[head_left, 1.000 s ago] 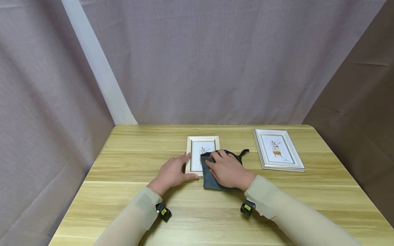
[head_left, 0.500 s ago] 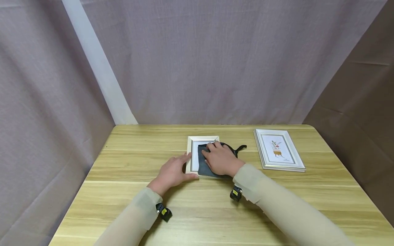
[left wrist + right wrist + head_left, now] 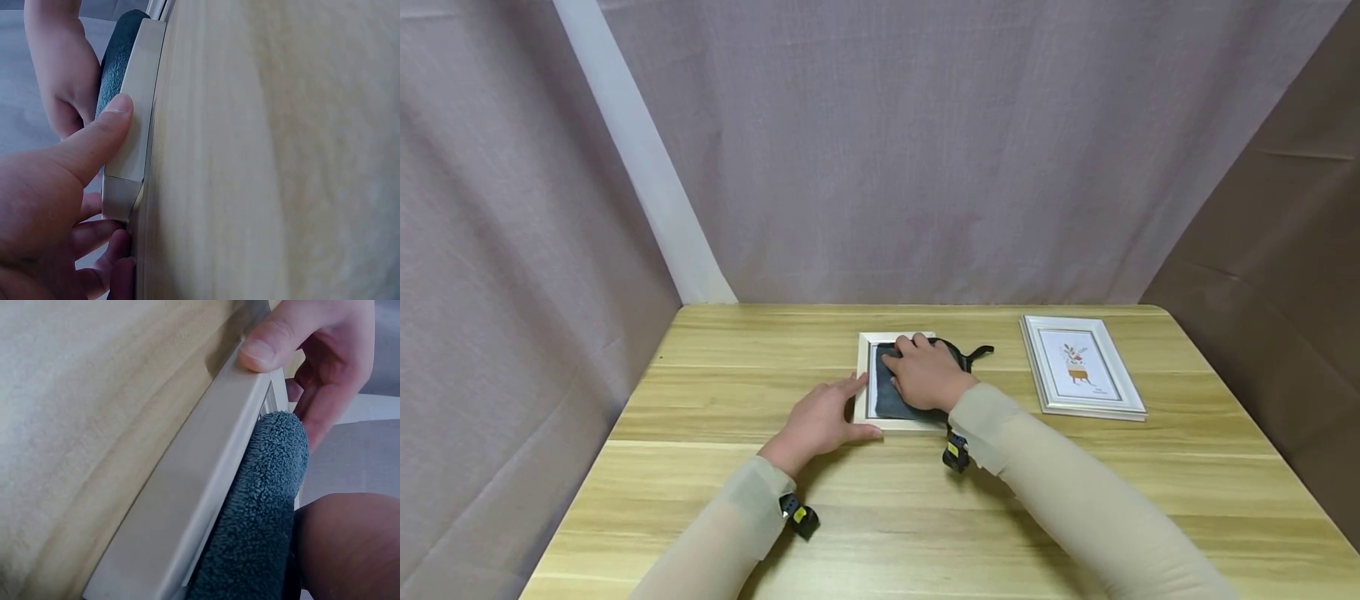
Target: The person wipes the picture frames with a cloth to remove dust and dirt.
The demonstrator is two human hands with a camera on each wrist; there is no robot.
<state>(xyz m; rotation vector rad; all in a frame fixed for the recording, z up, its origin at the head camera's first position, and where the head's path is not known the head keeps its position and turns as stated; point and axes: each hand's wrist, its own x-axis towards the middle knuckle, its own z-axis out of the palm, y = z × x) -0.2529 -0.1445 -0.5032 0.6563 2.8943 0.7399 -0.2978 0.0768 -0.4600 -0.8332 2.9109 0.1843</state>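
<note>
A pale picture frame [image 3: 862, 358] lies face up on the table. My left hand [image 3: 822, 419] holds its near left corner, thumb on the front edge and fingers around the left side. Over the frame's glass lies a dark blue-grey fluffy cleaning cloth [image 3: 889, 402] with black trim and a hanging loop, covering nearly all of the picture. My right hand [image 3: 927, 372] rests flat on this cloth, fingers extended and pressing it down. From the right wrist, the cloth's thick pile [image 3: 262, 481] shows beside the frame's outer edge [image 3: 181, 481].
A second white picture frame [image 3: 1108, 358] with a plant drawing lies face up to the right. Wood-grain table [image 3: 730, 392] surrounds both frames. Grey curtains [image 3: 887, 150] hang behind and at the left, a brown one [image 3: 1285, 275] at the right.
My right hand has slid the cloth left and away from me, from the frame's lower right part across the picture, hiding the drawing. The left hand has kept its place.
</note>
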